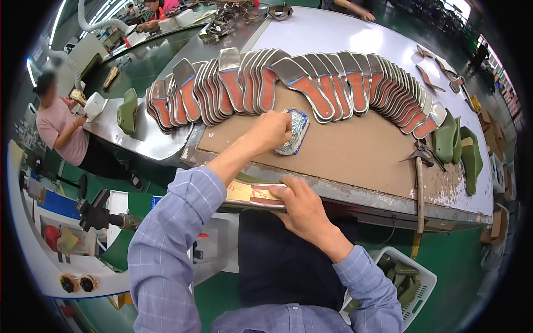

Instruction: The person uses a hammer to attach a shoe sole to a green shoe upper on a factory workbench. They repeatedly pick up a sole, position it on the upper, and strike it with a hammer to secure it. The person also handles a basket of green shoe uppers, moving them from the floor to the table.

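Observation:
My left hand (269, 132) is closed, its fingertips down at a blue-edged, shallow box of small silvery tacks or nails (298, 133). What those fingers grip, if anything, is hidden. Against the near edge of the table, my right hand (306, 213) clasps the end of a shoe last (240, 192), thumb on top. A tan insole with a brown patch faces up on the last, and a strip of green shows along its far side. Beyond both hands, a long arc of silver-edged, orange-red insoles (258, 83) leans in overlapping rows on the table.
A wooden-handled hammer (420, 194) overhangs the table's right front edge beside dark pincers (426, 152). Green shoe lasts (446, 141) stand nearby, another last (127, 111) at left. A white basket (430, 280) of lasts sits low right. A co-worker (64, 125) works at far left.

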A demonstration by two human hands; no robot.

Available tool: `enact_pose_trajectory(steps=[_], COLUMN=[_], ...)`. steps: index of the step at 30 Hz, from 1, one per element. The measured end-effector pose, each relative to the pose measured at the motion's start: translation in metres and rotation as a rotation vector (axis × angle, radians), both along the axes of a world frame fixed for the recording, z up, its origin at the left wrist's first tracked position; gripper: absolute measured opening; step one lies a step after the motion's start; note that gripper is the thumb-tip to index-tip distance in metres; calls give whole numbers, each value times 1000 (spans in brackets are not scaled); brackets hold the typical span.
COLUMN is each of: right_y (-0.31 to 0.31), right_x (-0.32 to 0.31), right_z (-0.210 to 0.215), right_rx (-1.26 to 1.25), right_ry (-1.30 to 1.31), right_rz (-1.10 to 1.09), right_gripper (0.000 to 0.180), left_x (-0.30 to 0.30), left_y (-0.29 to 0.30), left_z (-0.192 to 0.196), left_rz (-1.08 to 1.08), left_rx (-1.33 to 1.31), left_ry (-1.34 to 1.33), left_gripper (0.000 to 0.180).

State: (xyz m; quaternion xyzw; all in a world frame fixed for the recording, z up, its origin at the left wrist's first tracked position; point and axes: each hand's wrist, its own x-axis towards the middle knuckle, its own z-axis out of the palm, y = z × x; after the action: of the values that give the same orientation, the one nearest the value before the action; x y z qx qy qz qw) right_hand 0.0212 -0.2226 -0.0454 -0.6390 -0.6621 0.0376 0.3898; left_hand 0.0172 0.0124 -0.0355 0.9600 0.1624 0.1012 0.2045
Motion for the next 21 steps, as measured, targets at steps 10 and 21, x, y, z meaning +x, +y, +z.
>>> enact_pose_trajectory(steps=[10,21], right_y=[-1,-5], right_x=[0,-1], right_z=[2,3], right_rx=[8,-3], right_ry=[11,16], right_rz=[-22,-33], right_gripper=[55,55], left_x=[0,-19], left_y=[-3,-24], left_z=[6,55], left_rz=[-10,136], left_rx=[-20,-333], left_ry=[-17,-68], left_gripper=[16,21])
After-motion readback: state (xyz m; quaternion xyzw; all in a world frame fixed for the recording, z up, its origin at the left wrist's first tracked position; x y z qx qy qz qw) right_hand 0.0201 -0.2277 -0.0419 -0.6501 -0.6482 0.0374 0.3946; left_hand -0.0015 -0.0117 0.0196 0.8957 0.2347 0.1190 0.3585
